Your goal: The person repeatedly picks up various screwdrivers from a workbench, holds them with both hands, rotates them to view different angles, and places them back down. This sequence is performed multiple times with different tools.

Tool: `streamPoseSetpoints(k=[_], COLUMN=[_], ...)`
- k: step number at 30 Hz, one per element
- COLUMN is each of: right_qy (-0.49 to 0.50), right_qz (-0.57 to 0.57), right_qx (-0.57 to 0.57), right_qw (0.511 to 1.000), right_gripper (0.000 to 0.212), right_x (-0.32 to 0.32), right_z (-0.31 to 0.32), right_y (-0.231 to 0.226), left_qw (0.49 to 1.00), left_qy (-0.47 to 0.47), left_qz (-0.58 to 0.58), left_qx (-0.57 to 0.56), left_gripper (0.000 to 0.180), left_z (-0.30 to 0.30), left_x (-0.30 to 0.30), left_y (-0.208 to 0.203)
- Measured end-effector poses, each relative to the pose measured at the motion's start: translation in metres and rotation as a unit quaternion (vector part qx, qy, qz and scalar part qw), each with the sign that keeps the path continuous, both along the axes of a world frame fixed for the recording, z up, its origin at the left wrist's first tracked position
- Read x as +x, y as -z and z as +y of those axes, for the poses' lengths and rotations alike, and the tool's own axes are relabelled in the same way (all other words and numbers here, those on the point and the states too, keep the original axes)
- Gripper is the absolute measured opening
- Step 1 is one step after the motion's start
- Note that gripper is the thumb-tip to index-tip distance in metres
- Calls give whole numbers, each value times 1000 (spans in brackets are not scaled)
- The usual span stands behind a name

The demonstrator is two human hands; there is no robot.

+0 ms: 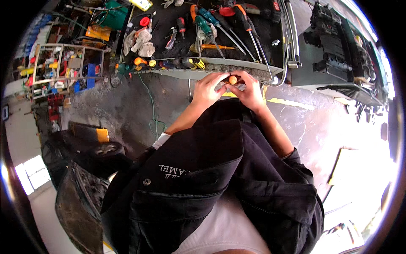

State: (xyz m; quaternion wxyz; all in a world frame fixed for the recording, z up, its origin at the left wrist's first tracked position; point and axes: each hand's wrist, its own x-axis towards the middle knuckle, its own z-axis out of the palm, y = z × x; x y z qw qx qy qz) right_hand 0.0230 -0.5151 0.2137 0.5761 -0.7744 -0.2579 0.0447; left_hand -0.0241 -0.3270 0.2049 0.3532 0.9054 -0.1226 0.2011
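Note:
In front of my body, at the near edge of a tool cart (203, 75), my left hand (207, 90) and my right hand (250, 91) meet with fingers curled inward. Between them is a small thing with a round orange end (233, 79), pointing toward me. Its remaining length is hidden, so its kind is unclear. Fingers of both hands close around it. Just beyond, on the cart's black mat, lie a long orange-and-black screwdriver (243, 17), a teal-handled screwdriver (204, 26) and a small red-and-black one (181, 26).
Work gloves (141, 42) and a yellow-black tape measure (195, 63) lie on the cart. A metal rail (292, 34) runs along its right side. A green cord (153, 106) trails over the floor. Shelves (69, 67) stand left; a black case (338, 63) sits right.

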Motion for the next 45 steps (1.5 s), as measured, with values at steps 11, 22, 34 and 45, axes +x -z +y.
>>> streamPoseSetpoints(k=[11, 22, 34, 45], right_qy=[-50, -62, -64, -41], right_qz=[-41, -63, -185, -215], right_qx=[-95, -150, -218, -251], right_qw=[993, 985, 956, 943], right_gripper=[34, 44, 41, 42], right_x=[31, 57, 57, 54], right_z=[34, 67, 85, 86], right_y=[-18, -18, -20, -7], left_qw=[919, 658, 629, 629], left_qy=[-98, -92, -98, -104], left_qz=[202, 390, 396, 377], left_qx=[-323, -638, -662, -672], left_gripper=[40, 40, 30, 21], left_z=[36, 42, 40, 36], left_x=[-28, -5, 19, 26], left_y=[114, 126, 140, 144])
